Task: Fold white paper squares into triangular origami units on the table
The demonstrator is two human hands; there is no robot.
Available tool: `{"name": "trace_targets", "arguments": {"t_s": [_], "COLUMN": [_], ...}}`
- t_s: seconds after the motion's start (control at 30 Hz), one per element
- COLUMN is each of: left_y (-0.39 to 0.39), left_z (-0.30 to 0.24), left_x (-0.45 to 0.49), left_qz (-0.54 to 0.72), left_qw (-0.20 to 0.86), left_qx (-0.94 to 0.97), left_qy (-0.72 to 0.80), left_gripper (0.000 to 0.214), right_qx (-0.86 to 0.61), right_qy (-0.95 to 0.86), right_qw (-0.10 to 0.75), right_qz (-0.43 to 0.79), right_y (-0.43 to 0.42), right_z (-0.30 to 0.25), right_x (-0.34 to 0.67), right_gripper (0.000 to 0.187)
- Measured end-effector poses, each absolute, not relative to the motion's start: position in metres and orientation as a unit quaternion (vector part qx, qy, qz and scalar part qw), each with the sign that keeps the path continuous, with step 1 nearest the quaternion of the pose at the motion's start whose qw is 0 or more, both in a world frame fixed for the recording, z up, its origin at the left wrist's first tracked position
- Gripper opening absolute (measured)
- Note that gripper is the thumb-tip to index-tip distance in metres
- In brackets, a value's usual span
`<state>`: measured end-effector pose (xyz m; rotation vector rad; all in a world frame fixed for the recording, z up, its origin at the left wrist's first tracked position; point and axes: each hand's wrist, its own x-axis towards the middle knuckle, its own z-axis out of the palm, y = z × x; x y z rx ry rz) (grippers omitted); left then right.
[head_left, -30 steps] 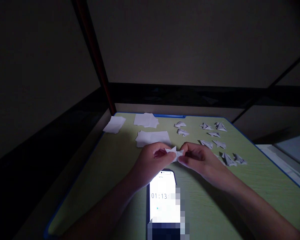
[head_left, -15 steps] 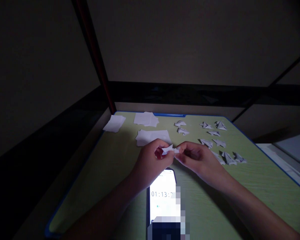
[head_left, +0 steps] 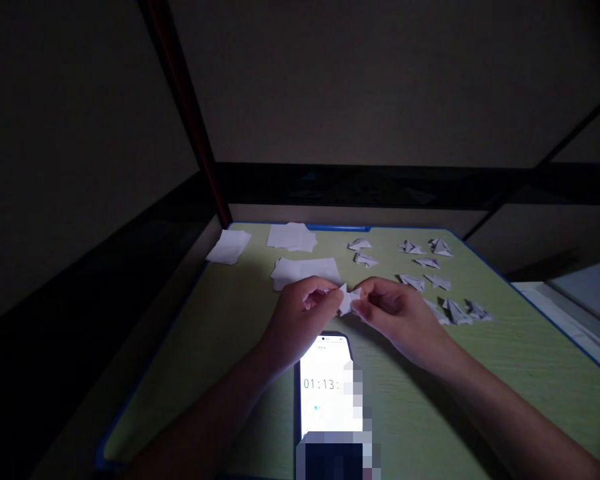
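Note:
A small folded white paper piece [head_left: 347,301] is held up over the table, pinched from both sides. My left hand [head_left: 305,313] grips its left part between thumb and fingers, the thumb lying across it. On its right edge, my right hand [head_left: 395,317] pinches with thumb and forefinger. Pointed corners of the paper stick up and down between the hands; the rest is hidden by fingers. Below the hands lies a lit phone [head_left: 325,380] showing a running timer, its lower part blurred out.
The green table [head_left: 205,347] has a blue edge. Stacks of white paper sheets lie behind my hands [head_left: 305,269], at the back [head_left: 290,237] and at the far left [head_left: 229,246]. Several folded paper figures [head_left: 437,280] sit to the right. A wall stands behind.
The folded paper has turned, so its points now face up and down. My left thumb has moved onto it. Both hands stay in about the same place.

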<state>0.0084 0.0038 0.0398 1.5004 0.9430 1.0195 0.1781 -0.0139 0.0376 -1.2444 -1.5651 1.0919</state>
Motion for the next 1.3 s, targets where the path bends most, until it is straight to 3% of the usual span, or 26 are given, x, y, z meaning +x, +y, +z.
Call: {"name": "trace_targets", "arguments": {"t_s": [0.23,0.57,0.97,1.3], "left_y": [0.006,-0.0024,0.0033,0.0009], "left_z": [0.0388,0.041,0.0353,0.0341], "left_x": [0.0066,0.0107,0.0113,0.0113], "left_qz": [0.401,0.441,0.473,0.505], "left_qw": [0.587,0.445,0.413,0.37], "left_qx": [0.59,0.663,0.66,0.688], "left_qy": [0.383,0.41,0.412,0.367], "left_gripper": [0.025,0.015,0.012,0.006], "right_qx": [-0.495,-0.508,-0.474,-0.488], "right_qy": [-0.621,-0.629,-0.592,-0.595], "right_qw": [0.418,0.43,0.461,0.479], "right_qz": [0.441,0.403,0.462,0.422], "right_y": [-0.0143,-0.0133,-0.0137,-0.0144], "right_z": [0.0396,0.0358,0.0357,0.0357], "right_x": [0.1783,0.1799,0.1782,0.1788], "right_gripper": [0.018,0.015,0.023,0.02]}}
